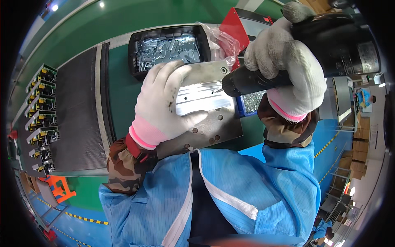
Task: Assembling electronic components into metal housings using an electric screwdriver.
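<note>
My left hand (pixel 159 103), in a white glove with a pink cuff, lies across a shiny aluminium strip (pixel 199 101). Its fingers reach over the far edge and its thumb rests along the near edge. The strip sits on a thick steel plate (pixel 230 123) with several round holes. In my gloved right hand (pixel 288 61) is a black power screwdriver (pixel 341 45), held nearly level with its nose toward the left. Its thin bit points at the strip's right part, close to a small hole; I cannot tell whether it touches.
Behind the plate stands a black bin (pixel 132 51) of small metal pieces, beside crumpled clear plastic (pixel 224 43) and a red machine (pixel 233 29). A blue tray (pixel 242 111) of small fasteners is right of the plate. A dark conveyor belt (pixel 78 111) at left carries several circuit-board assemblies (pixel 43 105).
</note>
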A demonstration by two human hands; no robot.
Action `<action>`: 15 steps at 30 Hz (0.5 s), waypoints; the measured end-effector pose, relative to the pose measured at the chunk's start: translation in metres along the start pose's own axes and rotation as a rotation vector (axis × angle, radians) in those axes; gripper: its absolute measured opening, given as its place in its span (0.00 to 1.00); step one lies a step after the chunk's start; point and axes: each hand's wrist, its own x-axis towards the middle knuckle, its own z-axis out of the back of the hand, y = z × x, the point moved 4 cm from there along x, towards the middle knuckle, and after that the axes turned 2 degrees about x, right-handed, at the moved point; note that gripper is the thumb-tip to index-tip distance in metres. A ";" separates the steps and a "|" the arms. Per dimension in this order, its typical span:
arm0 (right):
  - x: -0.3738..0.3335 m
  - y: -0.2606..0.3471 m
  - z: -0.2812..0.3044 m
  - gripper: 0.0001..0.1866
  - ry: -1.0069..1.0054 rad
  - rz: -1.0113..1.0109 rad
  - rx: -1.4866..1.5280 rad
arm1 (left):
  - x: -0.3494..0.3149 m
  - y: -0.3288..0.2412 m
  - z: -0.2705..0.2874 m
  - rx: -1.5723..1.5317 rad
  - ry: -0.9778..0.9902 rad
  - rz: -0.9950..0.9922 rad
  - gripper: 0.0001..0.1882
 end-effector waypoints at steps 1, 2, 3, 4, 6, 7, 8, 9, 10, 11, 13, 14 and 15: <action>0.001 -0.002 -0.001 0.22 0.013 -0.023 0.008 | 0.000 0.000 0.000 0.009 -0.002 0.007 0.42; 0.002 -0.004 -0.002 0.21 0.025 -0.046 0.017 | -0.001 0.001 -0.001 0.018 -0.004 0.013 0.42; 0.002 -0.005 -0.004 0.21 0.029 -0.050 0.016 | -0.001 0.001 0.000 0.016 -0.007 0.018 0.42; 0.003 -0.006 -0.005 0.21 0.024 -0.052 0.002 | -0.002 0.002 0.001 0.022 0.002 0.022 0.41; 0.004 -0.007 -0.005 0.22 0.019 -0.056 -0.013 | -0.002 0.002 0.001 0.025 0.010 0.028 0.41; 0.005 -0.008 -0.005 0.21 0.038 -0.069 -0.012 | -0.002 0.002 0.001 0.030 0.014 0.032 0.42; 0.006 -0.008 -0.005 0.21 0.056 -0.083 -0.010 | -0.002 0.002 0.001 0.035 0.018 0.037 0.42; 0.006 -0.009 -0.005 0.21 0.055 -0.083 -0.012 | -0.002 0.003 0.001 0.033 0.019 0.036 0.42; 0.006 -0.009 -0.005 0.22 0.055 -0.083 -0.026 | -0.001 0.003 0.000 0.031 0.017 0.028 0.42; 0.006 -0.010 -0.004 0.22 0.055 -0.082 -0.040 | -0.001 0.003 0.000 0.028 0.016 0.021 0.42; 0.009 -0.010 -0.005 0.22 0.076 -0.084 -0.002 | 0.000 0.003 0.000 0.033 0.024 0.031 0.42; 0.009 -0.010 -0.006 0.22 0.097 -0.086 0.034 | 0.000 0.003 0.000 0.037 0.031 0.040 0.42; 0.008 -0.011 -0.006 0.22 0.097 -0.088 0.035 | 0.000 0.002 0.000 0.037 0.031 0.041 0.42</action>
